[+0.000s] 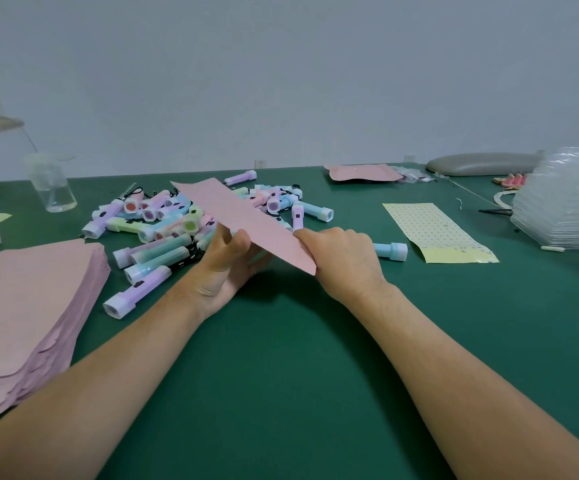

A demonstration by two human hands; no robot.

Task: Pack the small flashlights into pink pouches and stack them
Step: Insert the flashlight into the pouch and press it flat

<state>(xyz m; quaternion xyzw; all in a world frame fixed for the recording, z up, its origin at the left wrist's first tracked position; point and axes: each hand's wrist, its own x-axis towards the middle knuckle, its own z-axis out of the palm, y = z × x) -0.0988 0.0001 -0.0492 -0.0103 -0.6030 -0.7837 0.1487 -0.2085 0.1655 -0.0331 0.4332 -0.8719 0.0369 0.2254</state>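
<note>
At the far left a thick stack of pink pouches lies flat on the green table. Just right of it sprawls the pile of small flashlights, in pastel colours. Above the pile's near edge, the left hand grips one pink pouch from beneath, fingers curled against its underside. The right hand pinches the pouch's near end with curled fingers. The pouch looks flat and is held clear of the table, so it is probably still empty and its mouth is being worked open. Next, one hand would have to let go and fetch a flashlight; a light blue flashlight lies just beside the right hand. Further right rests a yellow dotted pouch.
</note>
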